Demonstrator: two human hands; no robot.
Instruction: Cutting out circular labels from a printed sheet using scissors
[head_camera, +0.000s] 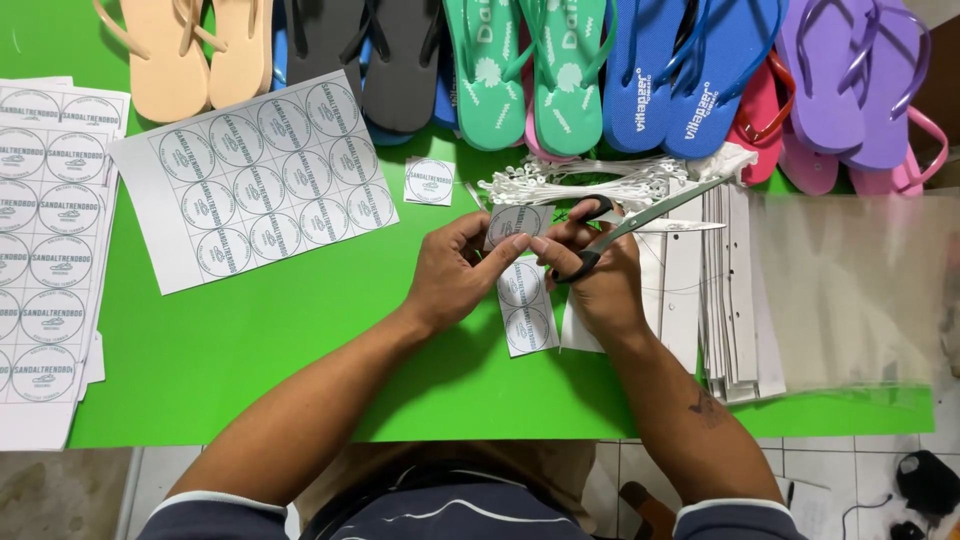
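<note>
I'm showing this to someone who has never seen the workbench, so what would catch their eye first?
Most likely the row of flip-flops in many colours along the far edge of the bright green table. Next, at the centre, the right hand holding scissors while the left hand pinches a paper strip of round labels. A sheet of the same labels lies to the left.

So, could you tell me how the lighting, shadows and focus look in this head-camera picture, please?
Head view: even, bright light; soft shadows under both forearms on the green table; mild sheen on the clear plastic bags; left hand, right hand and scissors sharp.
</note>
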